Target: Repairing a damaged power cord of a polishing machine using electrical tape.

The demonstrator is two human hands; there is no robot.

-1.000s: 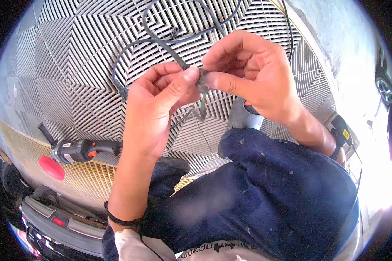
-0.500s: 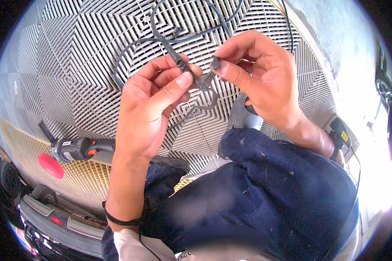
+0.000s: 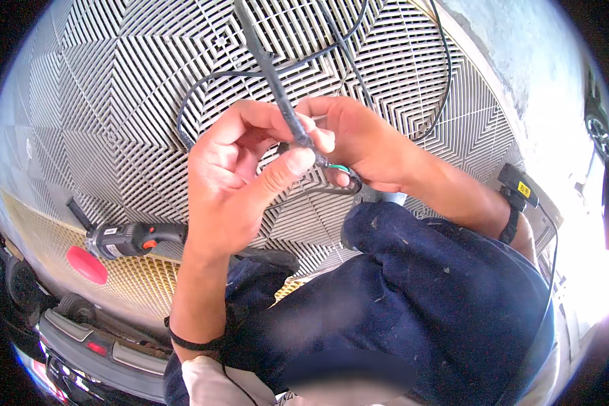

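Observation:
A black cable [image 3: 277,84] runs down from the upper edge into my hands. My left hand [image 3: 227,169] pinches it between thumb and forefinger near a joint that looks wrapped in dark tape. My right hand [image 3: 369,145] reaches round behind the cable from the right. Its curled fingers close about the same stretch, partly hidden by the cable and my left fingers. Just below the joint, a short green wire [image 3: 340,168] shows beside my right fingertip. A thinner dark length of cable bends away beneath it.
Loops of thin black cable [image 3: 213,76] lie on the slatted floor tiles [image 3: 125,128]. On the left rests a black power tool [image 3: 125,240] with an orange switch and side handle, beside a red disc [image 3: 86,264]. A vehicle's bumper [image 3: 132,358] fills the lower left.
My right hand has moved left and down, from a small dark piece beside the joint to behind the cable. The cable now stands straighter, and the green wire has come into view.

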